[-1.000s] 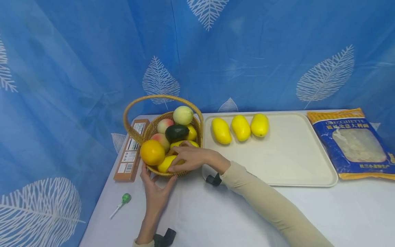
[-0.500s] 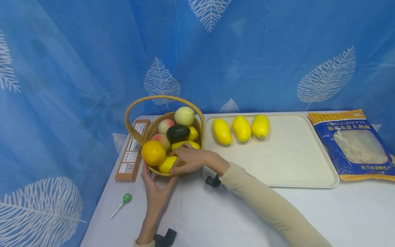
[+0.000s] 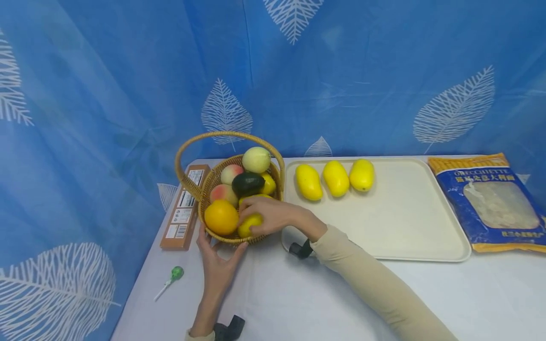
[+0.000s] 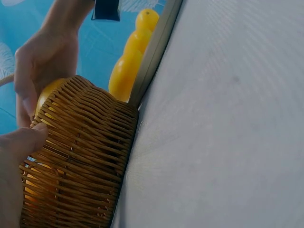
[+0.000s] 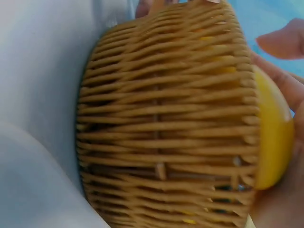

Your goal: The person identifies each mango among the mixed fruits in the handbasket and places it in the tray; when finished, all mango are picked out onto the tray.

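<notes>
A wicker basket (image 3: 200,208) with a tall arched handle holds fruit. My left hand (image 3: 217,267) holds the basket's front from outside; in the left wrist view its thumb lies at the rim. Reaching inside, my right hand (image 3: 275,215) curls its fingers round a yellow mango (image 3: 250,225) close to the front rim. An orange (image 3: 221,217) sits to that mango's left. Behind lie two peaches (image 3: 223,194), a dark green avocado (image 3: 248,184), a pale green melon (image 3: 256,160) and more yellow fruit (image 3: 268,183). The right hand partly covers another yellow fruit.
Right of the basket, a cream tray (image 3: 401,218) carries three mangoes (image 3: 335,178) along its back left. A blue pasta bag (image 3: 499,203) lies farther right. Left are a brown box (image 3: 185,208) and a green lollipop (image 3: 177,273). A blue curtain (image 3: 362,85) hangs behind.
The mango under my right hand has shifted right in the basket. The orange has moved right and settled lower, off the left rim. My left hand stays at the basket's front.
</notes>
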Motion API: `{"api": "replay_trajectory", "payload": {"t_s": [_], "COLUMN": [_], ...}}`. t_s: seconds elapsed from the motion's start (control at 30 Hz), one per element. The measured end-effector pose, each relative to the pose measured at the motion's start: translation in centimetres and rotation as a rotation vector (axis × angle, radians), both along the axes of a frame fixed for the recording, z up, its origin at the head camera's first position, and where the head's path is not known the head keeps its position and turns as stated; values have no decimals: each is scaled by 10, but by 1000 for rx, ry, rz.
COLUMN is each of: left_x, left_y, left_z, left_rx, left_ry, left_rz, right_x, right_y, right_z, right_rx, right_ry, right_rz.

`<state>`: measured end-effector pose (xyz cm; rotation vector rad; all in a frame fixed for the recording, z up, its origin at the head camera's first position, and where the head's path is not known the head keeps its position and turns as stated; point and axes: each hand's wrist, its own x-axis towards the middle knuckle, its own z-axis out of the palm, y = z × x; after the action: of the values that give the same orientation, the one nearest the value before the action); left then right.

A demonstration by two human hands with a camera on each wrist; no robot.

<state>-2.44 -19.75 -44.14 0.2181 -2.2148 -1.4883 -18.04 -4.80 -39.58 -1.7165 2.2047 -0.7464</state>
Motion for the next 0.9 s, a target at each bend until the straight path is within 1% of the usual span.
{"api": "replay_trajectory", "payload": {"t_s": [0.17,0.27,0.33,0.47,0.7,0.8,0.9], "left_x": [-4,-5,-5,-4,-4,-4,-4], "left_y": [-8,-10,-10,-9,-9,-10,-11], "left_z": [-19,-24,-25,-24,-23,-23,-22], "left_rx": [-3,-7,-7,-10,-30,-26,-15], "left_ry": [-1,-10,-15,-29,-17,-8,-15], "left_rz": [15,14,10,11,-3,-7,-4], "right_x": [-1,-1,0,2,7,7,6], "right_y": [7,13,18,26,44,52,59], "right_z": [6,11,14,20,32,31,26], "right_rx": [44,57,59,41,-79,-112,-136], "right_ry": [-2,-22,-29,-1,28,21,-25], "right_rz": [-4,-13,-19,-38,-106,-114,-116]}}
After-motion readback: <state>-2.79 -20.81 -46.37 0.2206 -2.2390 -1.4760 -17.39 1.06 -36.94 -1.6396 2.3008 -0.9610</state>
